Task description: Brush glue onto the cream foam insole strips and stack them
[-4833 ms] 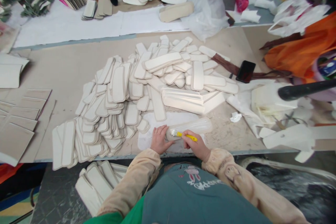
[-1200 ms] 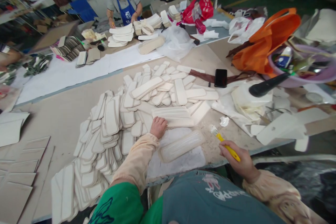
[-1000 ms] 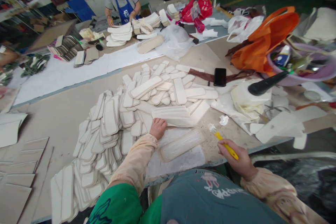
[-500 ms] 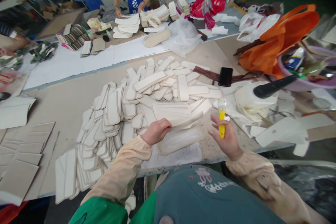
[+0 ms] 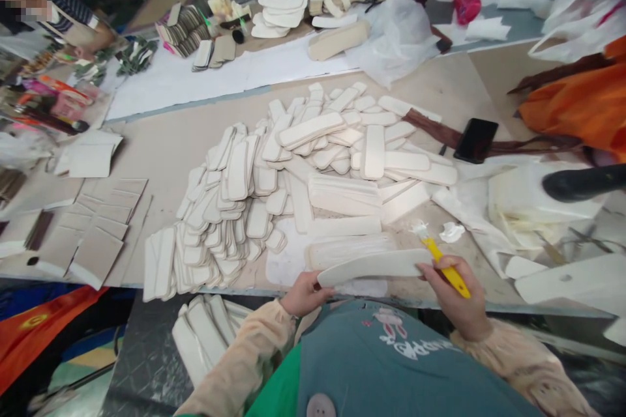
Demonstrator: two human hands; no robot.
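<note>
My left hand (image 5: 306, 294) pinches the left end of a long, pale, round-ended strip (image 5: 372, 267), held bowed just above the table's front edge. My right hand (image 5: 462, 303) has its fingertips on the strip's right end. A yellow-handled brush (image 5: 452, 273) is also held in that hand, its white-smeared bristles pointing up and away. Directly beyond the strip lies a flat row of similar strips (image 5: 342, 251), partly hidden by it. A white smear of paste (image 5: 452, 232) lies close to the brush tip.
A large heap of pale strips (image 5: 239, 169) covers the table's middle and left. To the right are a black phone (image 5: 476, 140) and a white container (image 5: 538, 192) with a black handle across it. Card pieces (image 5: 98, 247) lie far left. Two people work across the table.
My left hand has drawn the strip toward me, off the row. My right hand has closed in and now touches its other end, keeping the brush. The view has turned left and down.
</note>
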